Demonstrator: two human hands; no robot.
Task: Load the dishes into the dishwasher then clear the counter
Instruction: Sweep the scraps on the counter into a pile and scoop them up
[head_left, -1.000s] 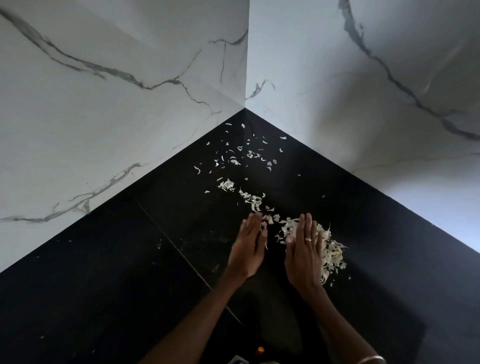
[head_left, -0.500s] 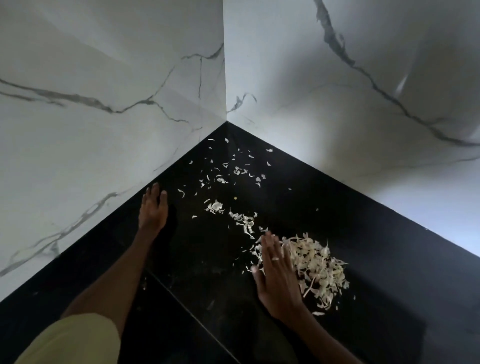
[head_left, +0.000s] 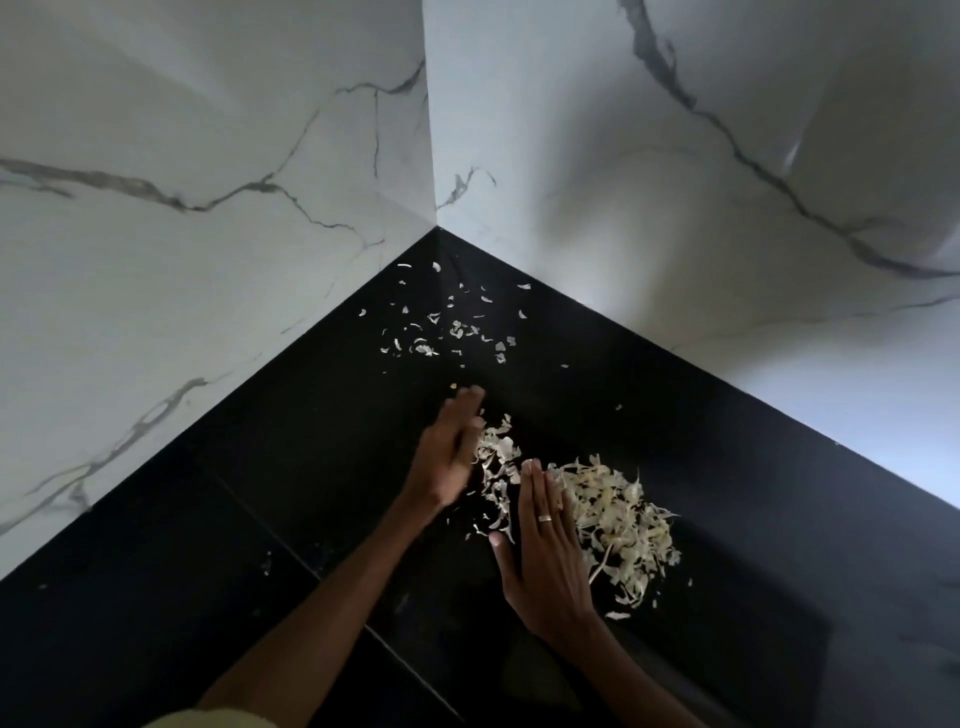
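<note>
Left grip (head_left: 449, 457) swept back beside right grip (head_left: 545, 561), peel scraps (head_left: 618, 514) between and right

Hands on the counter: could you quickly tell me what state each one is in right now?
Left hand: open, fingers straight, sweeping peel scraps, holding nothing.
Right hand: open, flat beside the pile, holding nothing.

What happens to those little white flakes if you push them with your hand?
The flakes look thin and curled like dry peelings, so they're probably very light and slide easily on the smooth black counter. Some likely scatter or stick to the hand, since loose bits lie spread near the corner.
</note>
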